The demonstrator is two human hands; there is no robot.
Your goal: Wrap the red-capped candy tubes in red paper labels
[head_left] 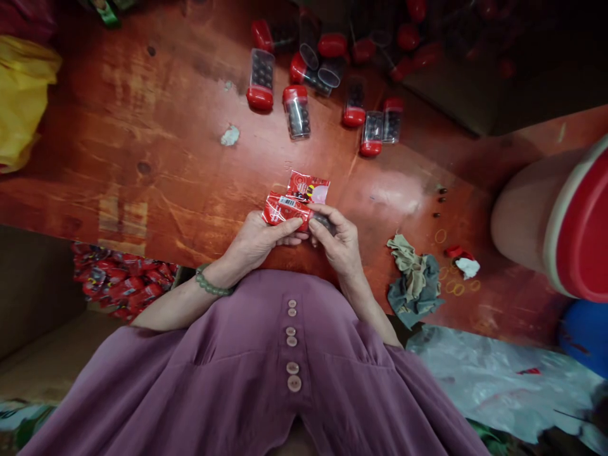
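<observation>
Close in front of my body, both hands meet over the table. My left hand point(251, 244), with a green bead bracelet on its wrist, pinches a glossy red printed wrapper point(280, 209) with a barcode, thumb on top. My right hand point(342, 244) grips a small clear container of dark balls point(324, 221) at the wrapper's right side. Whether its hidden end is inside the wrapper I cannot tell. Just beyond my fingers is another red printed piece point(308, 185); whether it is joined to the wrapper is unclear.
Several red-capped containers point(297, 114) of dark balls lie across the table's far side. A box of red packets point(126, 282) is at lower left. At right are a crumpled cloth point(415, 278), rubber bands point(456, 289) and a red-lidded tub point(527, 212). A yellow bag point(23, 101) lies left.
</observation>
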